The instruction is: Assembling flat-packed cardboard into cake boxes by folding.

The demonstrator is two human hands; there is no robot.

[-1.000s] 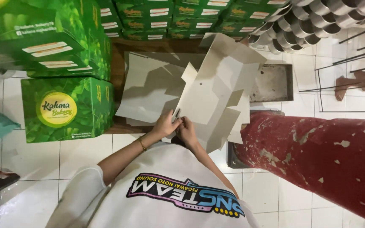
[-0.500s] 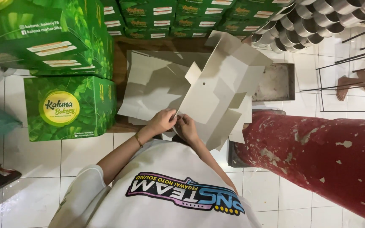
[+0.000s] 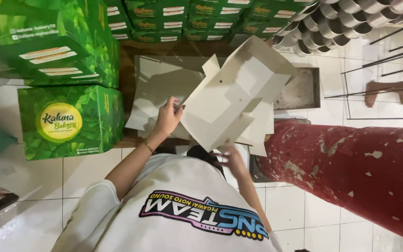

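A half-folded white cardboard box (image 3: 234, 95) is held up over a stack of flat white box blanks (image 3: 157, 88) on a low wooden surface. My left hand (image 3: 168, 117) grips the box's left edge, thumb and fingers pinched on the card. My right hand (image 3: 232, 161) is blurred and sits just under the box's lower flap, fingers apart and touching it. My white printed shirt (image 3: 183, 210) fills the bottom of the view.
Finished green printed boxes stand at the left (image 3: 71, 121) and in rows along the back (image 3: 187, 18). A red surface with peeling paint (image 3: 350, 168) rises at the right. Stacked metal tins (image 3: 341, 18), a grey tray (image 3: 299, 91), wire racks and another person's foot (image 3: 388, 91) lie beyond.
My hands were together at the box's lower left corner. The right hand has now dropped to the lower flap, the left has slid up the left edge, and the box has turned a little.
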